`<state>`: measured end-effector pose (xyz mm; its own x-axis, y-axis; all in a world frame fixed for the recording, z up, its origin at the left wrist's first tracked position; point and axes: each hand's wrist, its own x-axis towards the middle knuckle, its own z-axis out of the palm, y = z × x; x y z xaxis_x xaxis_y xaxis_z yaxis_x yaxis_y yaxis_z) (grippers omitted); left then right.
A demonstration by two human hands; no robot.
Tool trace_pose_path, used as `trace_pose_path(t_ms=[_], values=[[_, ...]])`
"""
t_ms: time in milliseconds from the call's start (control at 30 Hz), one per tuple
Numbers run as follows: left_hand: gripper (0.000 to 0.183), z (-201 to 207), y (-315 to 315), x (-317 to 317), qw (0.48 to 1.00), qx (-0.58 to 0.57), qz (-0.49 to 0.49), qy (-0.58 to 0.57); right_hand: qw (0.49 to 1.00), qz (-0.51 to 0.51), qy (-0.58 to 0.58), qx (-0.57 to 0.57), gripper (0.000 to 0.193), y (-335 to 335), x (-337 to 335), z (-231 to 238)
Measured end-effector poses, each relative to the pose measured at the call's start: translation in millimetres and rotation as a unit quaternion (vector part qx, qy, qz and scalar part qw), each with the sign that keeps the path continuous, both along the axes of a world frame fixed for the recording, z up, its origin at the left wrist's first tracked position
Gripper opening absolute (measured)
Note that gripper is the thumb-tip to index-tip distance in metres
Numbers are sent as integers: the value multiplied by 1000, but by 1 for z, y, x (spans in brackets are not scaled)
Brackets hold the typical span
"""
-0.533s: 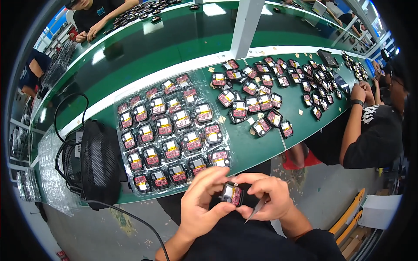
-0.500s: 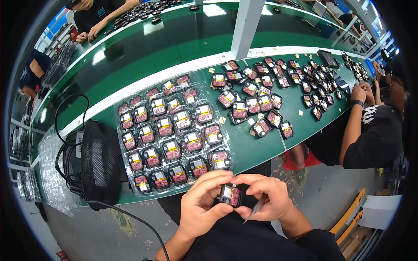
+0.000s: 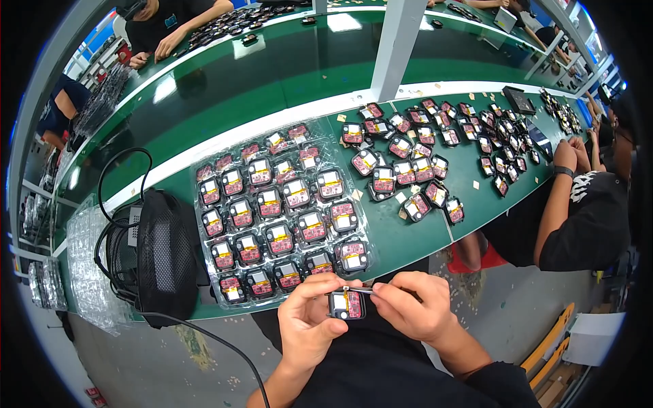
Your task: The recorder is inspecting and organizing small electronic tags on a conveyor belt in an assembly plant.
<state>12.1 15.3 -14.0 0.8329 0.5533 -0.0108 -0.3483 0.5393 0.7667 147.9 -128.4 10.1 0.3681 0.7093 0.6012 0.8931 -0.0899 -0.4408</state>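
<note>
Half a second ago the slim metal tool [image 3: 358, 290] pointed down from the right hand [image 3: 416, 307], whose fingertips were up at the small black-cased module [image 3: 347, 307]; now the tool lies across the module's top edge, and the module sits squarer, so the work seems to have passed from fingertips to tool. The left hand [image 3: 303, 328] is half curled, thumb at the module's lower left corner and fingers behind its upper edge, gripping it off the desk [image 3: 407, 243], just in front of the near edge. The right hand is nearly closed, pinching the tool between thumb and forefinger; whether the tip presses on anything, I cannot tell.
</note>
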Motion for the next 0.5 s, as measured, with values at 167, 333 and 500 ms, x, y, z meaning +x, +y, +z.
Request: trace_pose_path(t_ms=[167, 333, 500], values=[[62, -3, 0, 0, 1000, -18, -8, -2, 1000, -14, -12, 8, 34, 0, -3, 1], [60, -1, -2, 1, 999, -41, -9, -10, 1000, -11, 14, -13, 34, -2, -3, -2], [61, -3, -2, 0, 999, -36, -7, -1, 1000, 6, -8, -10, 33, -1, -2, -3]])
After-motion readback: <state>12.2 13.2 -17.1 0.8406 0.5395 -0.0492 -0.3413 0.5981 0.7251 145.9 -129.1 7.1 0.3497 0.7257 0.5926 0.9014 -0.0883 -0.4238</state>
